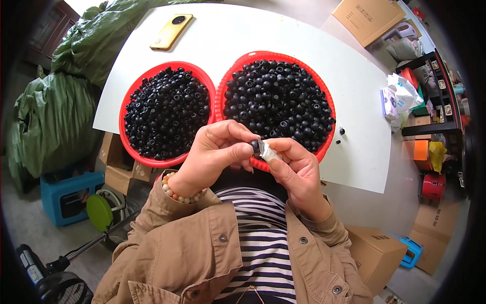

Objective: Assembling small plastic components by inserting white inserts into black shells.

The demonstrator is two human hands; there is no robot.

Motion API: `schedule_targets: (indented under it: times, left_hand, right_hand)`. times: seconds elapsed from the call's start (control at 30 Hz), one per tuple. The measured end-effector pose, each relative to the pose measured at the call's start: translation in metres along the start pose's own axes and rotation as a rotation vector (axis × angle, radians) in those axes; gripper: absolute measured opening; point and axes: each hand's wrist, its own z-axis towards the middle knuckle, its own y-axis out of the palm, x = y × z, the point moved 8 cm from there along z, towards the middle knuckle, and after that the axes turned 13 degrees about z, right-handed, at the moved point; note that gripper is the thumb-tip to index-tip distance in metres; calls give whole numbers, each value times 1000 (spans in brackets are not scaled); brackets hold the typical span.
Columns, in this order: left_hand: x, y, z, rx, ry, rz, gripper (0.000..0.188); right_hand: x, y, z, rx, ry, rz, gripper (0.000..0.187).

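Note:
My left hand [223, 147], with a beaded bracelet at its wrist, pinches a small round black plastic piece [254, 146] between thumb and fingers. Closed on a small blade-like tool wrapped in white [270, 153], my right hand [297, 175] brings its thin grey tip against or right beside the black piece. Both hands are above the near edges of two red baskets. The left red basket [123, 124] is heaped with small black hollow pieces [167, 111]. In the right red basket [331, 109] lie larger round black pieces [276, 96], some showing a hole.
On the white table [243, 30] a yellow phone [172, 31] lies at the far left. Two loose black pieces [342, 131] are right of the baskets. A blue stool [71, 195] and green sacks [55, 116] stand left; cardboard boxes [374, 256] and a dark shelf [438, 96] are right.

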Motion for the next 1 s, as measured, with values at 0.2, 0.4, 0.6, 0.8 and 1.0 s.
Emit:
schedule_targets:
  times: [0.2, 0.4, 0.6, 0.8, 1.0]
  left_hand:
    - [-14, 0, 0, -45, -134, -377, 14]
    - [-17, 2, 0, -55, -170, -423, 15]
    - [-18, 2, 0, -44, -187, -382, 16]
    - [-18, 3, 0, -41, -180, -378, 16]
    - [-16, 4, -1, -62, -187, -388, 17]
  right_hand:
    - [2, -5, -2, 46, 36, -15, 26]
    - [-3, -3, -2, 14, -5, -235, 28]
    - [-4, -4, -1, 14, -48, -315, 29]
    - [-8, -1, -1, 22, -64, -339, 31]
    - [-7, -2, -1, 9, -75, -340, 32]
